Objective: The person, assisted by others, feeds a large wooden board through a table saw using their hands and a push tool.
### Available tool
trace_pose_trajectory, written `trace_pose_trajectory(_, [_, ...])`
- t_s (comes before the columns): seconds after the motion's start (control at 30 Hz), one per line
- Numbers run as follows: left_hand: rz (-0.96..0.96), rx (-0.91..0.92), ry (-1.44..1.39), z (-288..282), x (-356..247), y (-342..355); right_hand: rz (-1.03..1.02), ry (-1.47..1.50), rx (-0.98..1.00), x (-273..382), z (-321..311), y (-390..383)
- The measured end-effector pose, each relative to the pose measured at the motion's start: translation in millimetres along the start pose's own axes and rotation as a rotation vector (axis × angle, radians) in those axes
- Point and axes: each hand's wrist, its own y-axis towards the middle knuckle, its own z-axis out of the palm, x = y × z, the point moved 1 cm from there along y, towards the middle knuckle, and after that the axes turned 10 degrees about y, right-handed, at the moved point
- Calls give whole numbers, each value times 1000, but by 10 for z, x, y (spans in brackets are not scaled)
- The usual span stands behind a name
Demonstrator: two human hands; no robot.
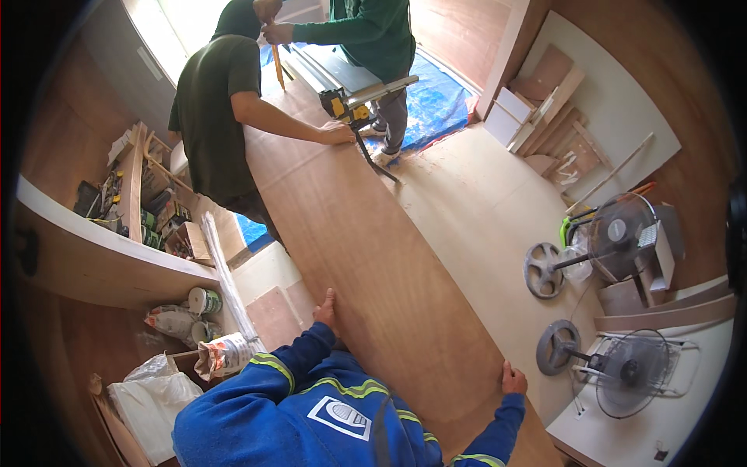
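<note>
My left hand (325,313) grips the left edge of a long plywood panel (366,272), thumb pointing up. My right hand (513,378) holds the panel's right edge, lower down in the view. Both arms are in blue sleeves with reflective stripes. The panel stretches away from me to a metal work stand (342,105) with black and yellow fittings. A co-worker in a dark T-shirt (210,117) leans over the far part, one hand on it near the stand. Another in a green top (366,35) stands beyond; hands at the top hold a thin orange upright piece (278,66).
Shelves with tools and cans (156,218) line the left, with sacks (222,358) below. Two standing fans (622,237) are at the right, below leaning boards and offcuts (560,136). A blue tarp (436,101) covers floor beyond the stand.
</note>
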Motion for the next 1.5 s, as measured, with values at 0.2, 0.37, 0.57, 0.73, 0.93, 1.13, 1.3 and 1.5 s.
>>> trace_pose_trajectory(0.2, [-47, -3, -33, -5, -14, -7, -2, -11, 0, 105, -43, -35])
trace_pose_trajectory(0.37, [-7, 24, -71, 89, -274, -199, 23, -30, 31, 181, 7, 44])
trace_pose_trajectory(0.57, [23, -48, 29, 45, -226, 60, 30, -43, 47, 296, -24, 65])
trace_pose_trajectory(0.73, [31, -68, 93, -68, -87, 295, 22, -15, 34, 373, -29, 14])
trace_pose_trajectory(0.93, [44, -81, 90, -7, -232, 256, 51, -37, 57, 350, 64, 74])
trace_pose_trajectory(1.13, [44, -112, 160, -159, -67, 630, 71, -49, 95, 466, 4, 79])
trace_pose_trajectory(1.3, [42, -15, 95, 5, -156, 359, 75, -60, 58, 355, 8, 58])
trace_pose_trajectory(1.5, [59, -181, 230, -152, -24, 675, 15, -33, 63, 392, 80, 104])
